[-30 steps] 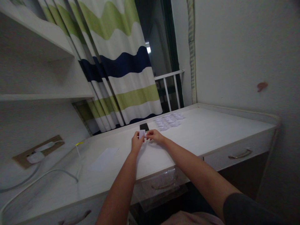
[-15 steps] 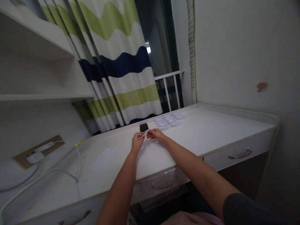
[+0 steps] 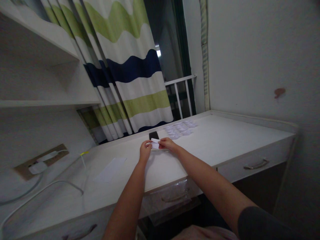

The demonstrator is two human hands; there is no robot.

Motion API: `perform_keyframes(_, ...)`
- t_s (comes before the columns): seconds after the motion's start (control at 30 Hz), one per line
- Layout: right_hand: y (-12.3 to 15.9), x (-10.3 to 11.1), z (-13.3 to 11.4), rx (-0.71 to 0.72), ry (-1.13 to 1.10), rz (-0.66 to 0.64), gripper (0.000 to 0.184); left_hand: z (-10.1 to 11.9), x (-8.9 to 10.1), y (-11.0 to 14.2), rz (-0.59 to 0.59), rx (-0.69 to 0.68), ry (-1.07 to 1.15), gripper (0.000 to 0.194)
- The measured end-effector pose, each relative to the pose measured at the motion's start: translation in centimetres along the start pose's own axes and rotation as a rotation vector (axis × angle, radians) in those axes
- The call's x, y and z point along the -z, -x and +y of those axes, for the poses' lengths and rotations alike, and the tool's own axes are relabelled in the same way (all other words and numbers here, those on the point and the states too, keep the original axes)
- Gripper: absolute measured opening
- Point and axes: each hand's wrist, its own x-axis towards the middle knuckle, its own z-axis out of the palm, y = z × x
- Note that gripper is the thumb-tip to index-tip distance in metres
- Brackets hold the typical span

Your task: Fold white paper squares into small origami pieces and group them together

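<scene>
The small paper piece (image 3: 155,144) is between the two hands, over the middle of the desk (image 3: 237,133); I cannot tell from my camera whether its lower edge touches the surface. The left hand (image 3: 145,148) pinches its left end with narrow fingers, and the right hand (image 3: 168,144) holds its right end in the same close way. A line runs across the paper, so I judge that a fold is being made or checked.

To do this well, I would keep both ends at one height, bring the edges exactly together, and only then press the crease, from the middle outward. The pull should stay light, because thin paper could wrinkle or slip out of line.

Just beyond the hands lies a dark flat object (image 3: 153,135), perhaps a phone. Farther to the right I see rows of small white pieces (image 3: 180,129), and to the near left a loose white sheet (image 3: 111,169) lies flat.

Compared with half a second ago, the paper has turned: then it showed me a thin slanted strip, and now I see its broader face. The things lying on the desk stay in their places.
</scene>
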Motion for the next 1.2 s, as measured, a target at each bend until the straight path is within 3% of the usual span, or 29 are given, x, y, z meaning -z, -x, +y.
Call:
perform_keyframes(0.23,0.6,0.0,0.2,-0.088,0.073,-0.185,0.012,0.2,0.1,-0.1,0.034,0.106,0.107,0.027)
perform_keyframes(0.5,0.4,0.2,0.6,-0.086,0.180,-0.241,0.008,0.5,0.3,0.2,-0.004,0.203,0.137,0.035)
perform_keyframes(0.57,0.3,0.1,0.8,-0.024,0.232,-0.195,0.002,0.5,0.2,0.1,0.006,0.199,0.143,0.033)
perform_keyframes(0.73,0.0,0.0,0.9,0.404,0.444,-0.014,0.029,0.4,0.1,0.0,0.038,0.199,0.151,0.031)
perform_keyframes(0.83,-0.2,-0.1,0.9,0.557,0.629,0.012,0.030,0.5,0.1,0.1,0.007,0.192,0.123,0.029)
perform_keyframes(1.03,-0.5,0.0,1.0,0.661,0.797,0.042,0.007,0.8,0.1,0.4,-0.023,0.168,0.068,0.029)
perform_keyframes(1.2,-0.5,0.0,1.0,0.662,0.853,0.052,0.004,0.8,0.1,0.3,-0.029,0.174,0.057,0.028)
